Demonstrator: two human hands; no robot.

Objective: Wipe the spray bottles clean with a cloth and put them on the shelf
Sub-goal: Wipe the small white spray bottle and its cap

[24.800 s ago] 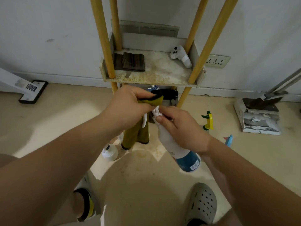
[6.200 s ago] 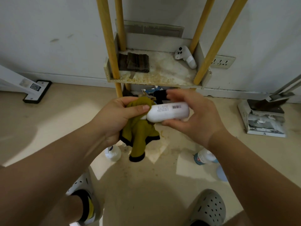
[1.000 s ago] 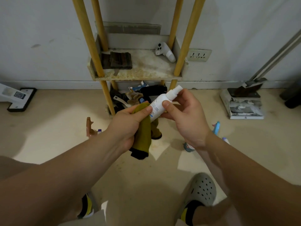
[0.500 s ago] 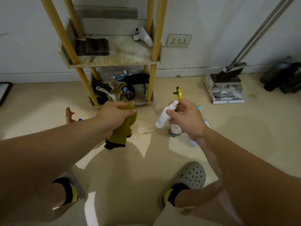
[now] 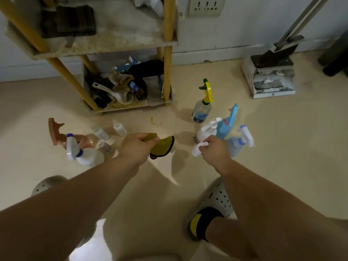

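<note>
A small white spray bottle [image 5: 197, 149] is gripped in the right hand [image 5: 214, 150], fingers curled round it, low over the floor [image 5: 282, 147] just beside a cluster of bottles: a white one [image 5: 206, 129], a blue one [image 5: 228, 122] and a yellow-topped one [image 5: 202, 108]. The left hand [image 5: 136, 147] pinches a yellow cloth [image 5: 162, 146] in closed fingers. More bottles [image 5: 84, 153] lie left, and the shelf [image 5: 105, 42] stands behind.

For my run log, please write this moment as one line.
left hand: grips yellow cloth | right hand: holds small white spray bottle low over floor | shelf: no spray bottles visible
</note>
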